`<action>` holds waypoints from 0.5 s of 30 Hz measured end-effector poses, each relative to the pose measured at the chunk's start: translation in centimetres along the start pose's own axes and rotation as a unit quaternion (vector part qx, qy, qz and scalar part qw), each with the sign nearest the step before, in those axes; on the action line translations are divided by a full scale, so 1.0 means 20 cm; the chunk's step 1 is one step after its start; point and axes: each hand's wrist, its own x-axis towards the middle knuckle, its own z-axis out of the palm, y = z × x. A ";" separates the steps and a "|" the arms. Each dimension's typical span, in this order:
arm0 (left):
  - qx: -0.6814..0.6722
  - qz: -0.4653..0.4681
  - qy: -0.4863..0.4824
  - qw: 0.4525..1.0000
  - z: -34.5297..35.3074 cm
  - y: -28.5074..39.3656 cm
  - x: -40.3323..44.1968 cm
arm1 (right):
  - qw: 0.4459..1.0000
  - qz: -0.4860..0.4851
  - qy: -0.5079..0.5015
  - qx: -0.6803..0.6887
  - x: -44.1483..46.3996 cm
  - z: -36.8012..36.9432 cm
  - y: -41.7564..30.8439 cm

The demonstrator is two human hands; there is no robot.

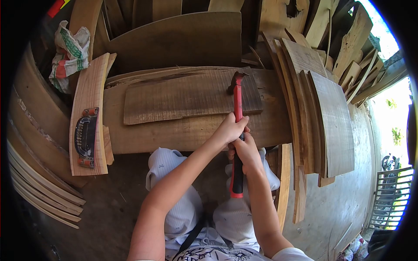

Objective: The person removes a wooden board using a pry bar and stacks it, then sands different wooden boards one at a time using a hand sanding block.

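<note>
A claw hammer [237,98] with a red shaft and a black-and-red grip stands out in front of me, its dark head at the far end. My left hand [235,127] is wrapped round the shaft above the grip. Just below it, my right hand [246,150] closes on the black grip, and the grip's red butt points back toward my knees. Under the hammer head lies a rough, dark plank [183,98]; whether the head touches it I cannot tell. That plank rests on a wide wooden board [196,130] before my legs.
To the left, a black-handled tool [87,137] sits on an upright-looking board [89,95]. Stacked boards [333,122] stand on the right. Curved strips [43,187] lie at lower left. A woven sack [69,54] and leaning timber [174,39] fill the back.
</note>
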 end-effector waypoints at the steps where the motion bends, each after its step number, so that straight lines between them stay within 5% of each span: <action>1: 0.000 0.001 0.001 1.000 0.00 0.00 0.00 | 1.000 -0.004 -0.001 -0.009 0.00 0.00 0.00; 9: -0.042 0.030 -0.037 0.998 -0.05 0.09 -0.04 | 0.999 -0.028 -0.026 -0.025 -0.02 0.01 -0.02; 15: -0.327 0.027 0.016 0.944 -0.21 0.17 -0.03 | 0.986 -0.023 -0.104 -0.126 -0.02 0.10 -0.13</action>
